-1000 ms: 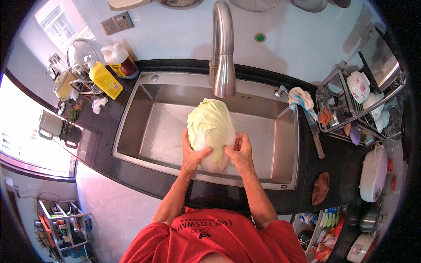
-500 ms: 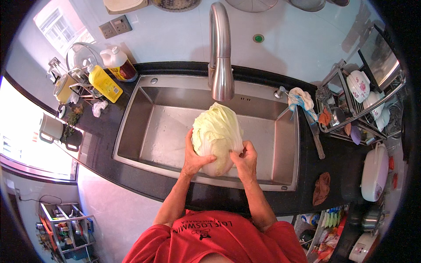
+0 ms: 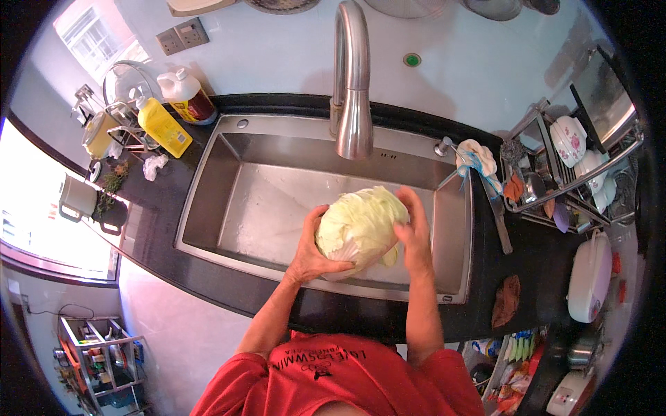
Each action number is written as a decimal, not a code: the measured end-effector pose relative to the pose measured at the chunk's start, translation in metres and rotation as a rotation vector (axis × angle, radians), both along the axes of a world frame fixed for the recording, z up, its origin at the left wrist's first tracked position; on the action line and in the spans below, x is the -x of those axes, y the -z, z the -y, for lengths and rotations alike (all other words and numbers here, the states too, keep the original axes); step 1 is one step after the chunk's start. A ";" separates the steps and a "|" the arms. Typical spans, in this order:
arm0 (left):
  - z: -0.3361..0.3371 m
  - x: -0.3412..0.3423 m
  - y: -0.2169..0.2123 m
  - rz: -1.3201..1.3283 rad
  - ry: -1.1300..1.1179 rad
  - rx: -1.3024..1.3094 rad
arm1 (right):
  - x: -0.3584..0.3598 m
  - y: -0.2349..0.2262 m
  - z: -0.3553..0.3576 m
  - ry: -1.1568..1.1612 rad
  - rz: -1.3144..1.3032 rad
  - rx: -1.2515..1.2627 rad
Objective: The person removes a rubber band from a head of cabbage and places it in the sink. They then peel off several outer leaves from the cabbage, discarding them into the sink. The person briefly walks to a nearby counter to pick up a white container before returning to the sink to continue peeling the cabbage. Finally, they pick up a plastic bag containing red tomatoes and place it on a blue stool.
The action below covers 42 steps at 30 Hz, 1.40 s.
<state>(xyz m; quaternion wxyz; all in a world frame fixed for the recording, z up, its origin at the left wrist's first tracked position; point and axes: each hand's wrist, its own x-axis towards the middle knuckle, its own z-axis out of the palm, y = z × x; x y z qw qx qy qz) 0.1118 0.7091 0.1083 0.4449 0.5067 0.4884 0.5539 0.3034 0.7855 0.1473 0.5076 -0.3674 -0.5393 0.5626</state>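
Note:
A pale yellow-green napa cabbage (image 3: 359, 225) is held up over the stainless steel sink (image 3: 267, 201), nearer its front side. My left hand (image 3: 307, 251) wraps round the cabbage's left side, thumb along its lower front. On the other side my right hand (image 3: 416, 232) grips the cabbage's edge, with the thumb on the leaves and the fingers curved behind. Below the right thumb a leaf (image 3: 390, 256) sticks out from the head. The fingers' far ends are partly hidden by the cabbage.
A steel faucet (image 3: 355, 118) arches over the sink's back edge. Yellow (image 3: 164, 128) and white-brown bottles (image 3: 187, 98) stand at the back left. A dish rack (image 3: 555, 166), a knife (image 3: 501, 225) and a brown cloth (image 3: 506, 300) are on the right counter.
The cabbage has turned in my hands and tipped, moving slightly right and down. My right hand has shifted from its lower front up to its right side.

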 end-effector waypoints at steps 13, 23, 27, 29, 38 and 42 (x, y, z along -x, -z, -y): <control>-0.005 0.006 0.013 -0.074 -0.070 -0.006 | -0.002 0.007 -0.022 0.006 -0.138 0.017; -0.003 0.018 0.034 0.396 -0.230 0.225 | -0.011 0.007 -0.032 -0.242 -0.556 0.219; -0.005 0.015 0.043 0.437 -0.298 0.239 | 0.010 0.011 -0.038 -0.209 -0.464 0.204; -0.004 0.014 0.036 0.472 -0.296 0.240 | 0.013 0.032 -0.051 -0.349 -0.339 0.270; 0.001 0.021 0.025 0.449 -0.414 0.142 | 0.046 0.042 -0.014 -0.240 -0.056 0.203; 0.005 0.020 0.015 0.319 -0.434 0.068 | 0.057 0.061 0.005 -0.273 0.115 0.147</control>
